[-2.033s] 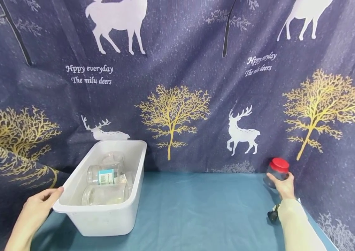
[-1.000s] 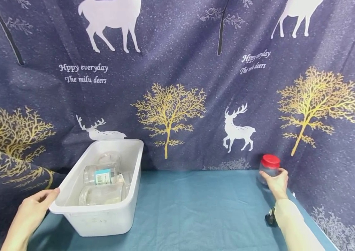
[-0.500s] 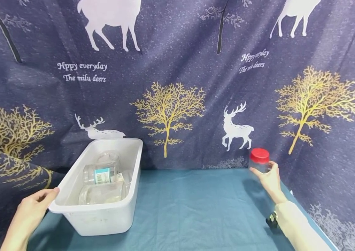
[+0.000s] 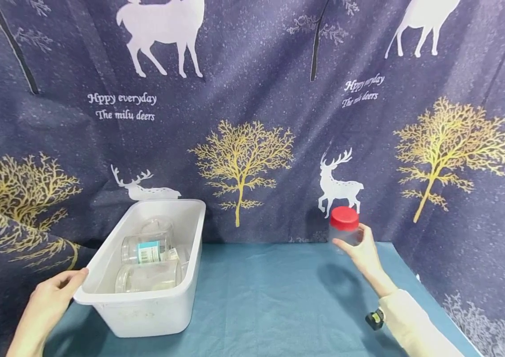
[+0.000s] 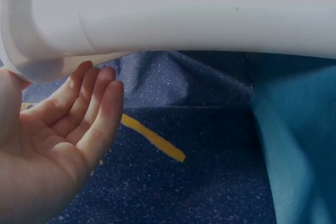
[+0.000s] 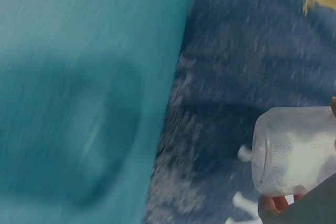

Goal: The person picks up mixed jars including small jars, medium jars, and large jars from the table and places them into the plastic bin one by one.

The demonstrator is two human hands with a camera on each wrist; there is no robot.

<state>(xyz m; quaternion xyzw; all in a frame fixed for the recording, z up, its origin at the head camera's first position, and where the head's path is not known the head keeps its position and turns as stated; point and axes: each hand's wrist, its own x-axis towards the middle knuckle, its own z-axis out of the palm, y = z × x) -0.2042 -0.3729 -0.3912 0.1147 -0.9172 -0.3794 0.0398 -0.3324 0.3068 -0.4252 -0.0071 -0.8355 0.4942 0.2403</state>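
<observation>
My right hand [image 4: 363, 253] holds a clear jar [image 4: 339, 235] with a red lid [image 4: 344, 218] above the back right of the table, its shadow on the cloth below. In the right wrist view the jar's clear base [image 6: 294, 150] shows, and most of that hand is out of frame. At the left, my left hand [image 4: 51, 302] grips the near left corner of a white plastic tub [image 4: 156, 312], thumb at the rim and fingers [image 5: 100, 114] loosely curled beneath it. Inside the tub lie several clear jars; one jar [image 4: 129, 250] has a blue-and-white label, another jar [image 4: 149, 276] lies nearer.
A teal cloth [image 4: 270, 297] covers the table. Behind it hangs a dark blue curtain [image 4: 261, 89] printed with deer and trees; it also closes off both sides. A small black device [image 4: 374, 320] sits at the right sleeve's cuff.
My right hand has lifted the red-lidded jar off the table's back right corner and carried it left. My left hand and the tub have stayed in place.
</observation>
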